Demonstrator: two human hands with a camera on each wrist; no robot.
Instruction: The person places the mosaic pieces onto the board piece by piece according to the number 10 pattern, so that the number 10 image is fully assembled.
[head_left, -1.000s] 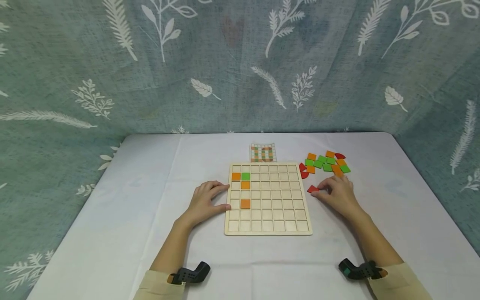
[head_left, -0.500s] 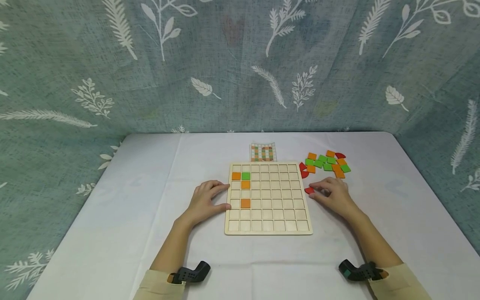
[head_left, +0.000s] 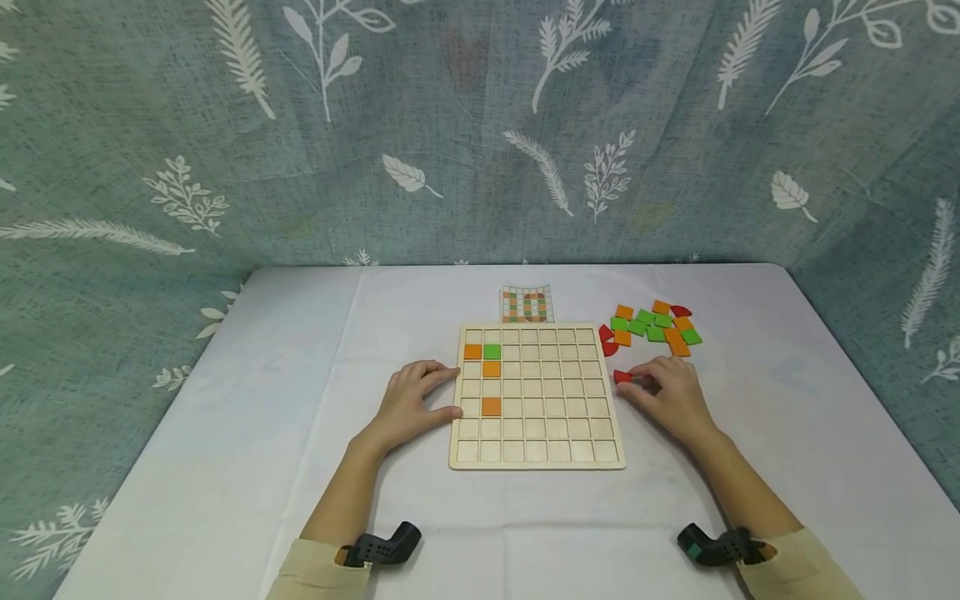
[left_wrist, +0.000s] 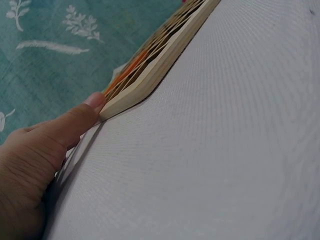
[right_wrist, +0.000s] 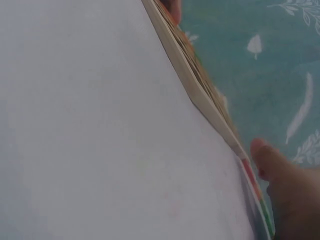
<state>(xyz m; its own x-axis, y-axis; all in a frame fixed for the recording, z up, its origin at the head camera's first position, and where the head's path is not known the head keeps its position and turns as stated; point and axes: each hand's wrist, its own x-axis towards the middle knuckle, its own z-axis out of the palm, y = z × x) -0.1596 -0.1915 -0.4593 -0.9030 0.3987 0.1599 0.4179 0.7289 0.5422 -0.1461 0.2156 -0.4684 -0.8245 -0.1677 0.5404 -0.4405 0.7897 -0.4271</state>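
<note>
A square wooden grid board point(head_left: 537, 465) lies flat on the table. Three orange square tiles point(head_left: 491, 407) and one green tile point(head_left: 492, 352) sit in cells in its left columns. My left hand point(head_left: 408, 408) rests at the board's left edge, thumb and fingers spread against the rim; in the left wrist view the thumb point(left_wrist: 75, 122) touches the frame near a corner. Just right of the board, my right hand point(head_left: 670, 398) pinches a red quarter-circle tile point(head_left: 622, 377) between thumb and fingers. In the right wrist view, the thumb point(right_wrist: 280, 167) shows but most of the fingers are hidden.
Loose orange, green and red tiles point(head_left: 655, 334) lie scattered beyond my right hand. Two red quarter-circle pieces point(head_left: 609, 349) lie close to the board's right edge. A small pattern card point(head_left: 527, 304) lies behind the board. A patterned curtain point(head_left: 480, 167) hangs behind the white table.
My right hand turns the red tile in its fingers; it shifted slightly left, then slightly back right, and the tile's orientation differs. The left hand and board stay put.
</note>
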